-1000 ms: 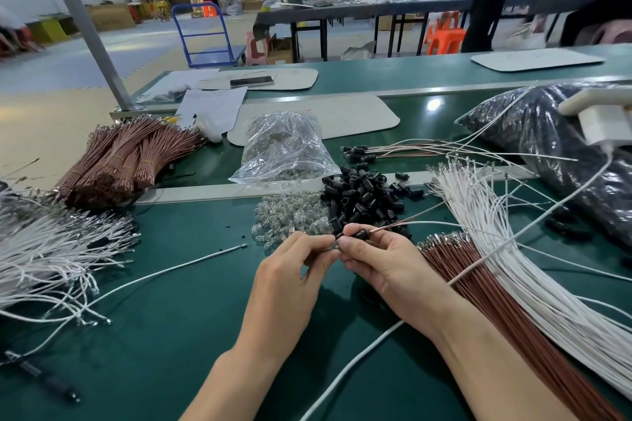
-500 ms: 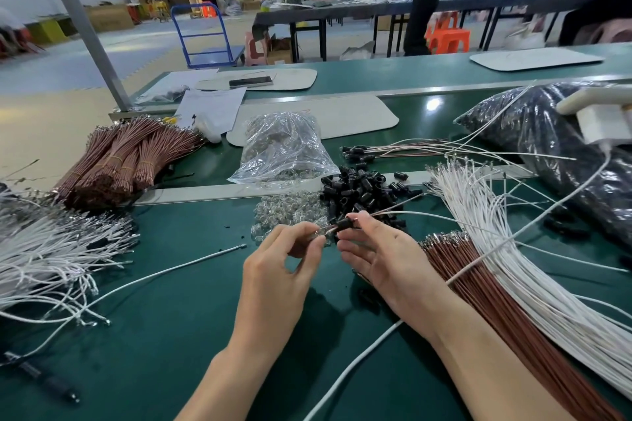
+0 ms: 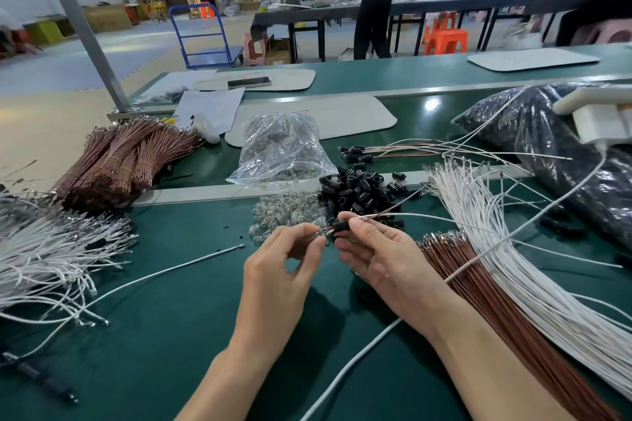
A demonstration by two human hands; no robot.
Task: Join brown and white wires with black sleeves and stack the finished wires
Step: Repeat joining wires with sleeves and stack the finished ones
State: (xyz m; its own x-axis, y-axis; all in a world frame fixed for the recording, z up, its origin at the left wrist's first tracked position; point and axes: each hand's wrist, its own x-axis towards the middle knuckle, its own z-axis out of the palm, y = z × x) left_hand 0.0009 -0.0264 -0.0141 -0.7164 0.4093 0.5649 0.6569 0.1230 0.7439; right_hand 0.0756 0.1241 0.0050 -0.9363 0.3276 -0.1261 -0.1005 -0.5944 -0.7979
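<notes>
Black sleeve (image 3: 340,227) at center frame, pinched in right hand (image 3: 383,260) and threaded on a brown wire (image 3: 388,209) and a white wire (image 3: 427,215) that trail right. Left hand (image 3: 284,270) pinches their tips. Sleeve pile (image 3: 359,188) on tabletop just above. Finished wires (image 3: 393,150) stacked above that.

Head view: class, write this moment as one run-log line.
step: joining | left hand: pinches small clear part | right hand: pinches black sleeve on brown and white wires

At frame centre the right hand (image 3: 386,256) pinches a black sleeve (image 3: 341,227), with a brown wire (image 3: 388,209) and a white wire (image 3: 427,215) trailing from it toward the right. The left hand (image 3: 280,270) pinches a small shiny piece (image 3: 320,233) at the sleeve's near end — just above lies the sleeve pile (image 3: 359,190).
</notes>
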